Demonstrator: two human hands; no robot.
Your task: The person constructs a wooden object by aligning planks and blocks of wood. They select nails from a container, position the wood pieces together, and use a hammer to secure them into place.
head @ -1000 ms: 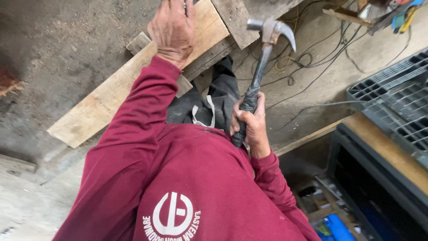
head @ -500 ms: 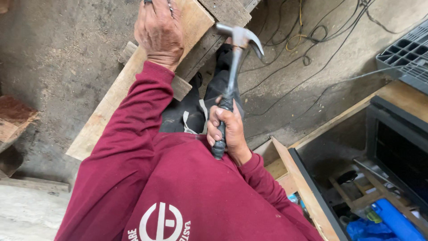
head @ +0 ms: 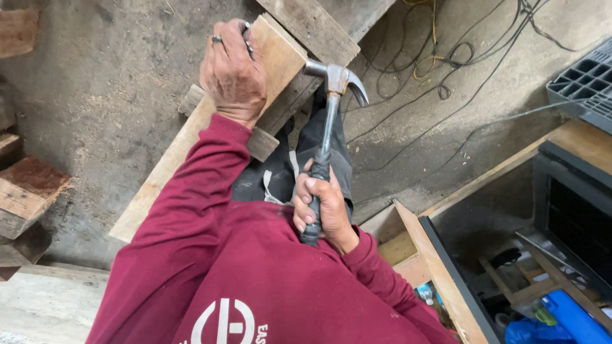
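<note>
- Dusty grey concrete floor, strewn with sawdust.
- Tangled black and yellow cables lying across the floor at upper right.
- Worn reddish wooden blocks stacked at left.
- Black plastic grid crate at the right edge.
- Open wooden box with dark lining at lower right.

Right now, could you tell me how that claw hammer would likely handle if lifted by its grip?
The claw hammer probably feels top-heavy: its steel head sits far from the right hand. The shaft looks rigid. The dark grip likely resists slipping.
</note>
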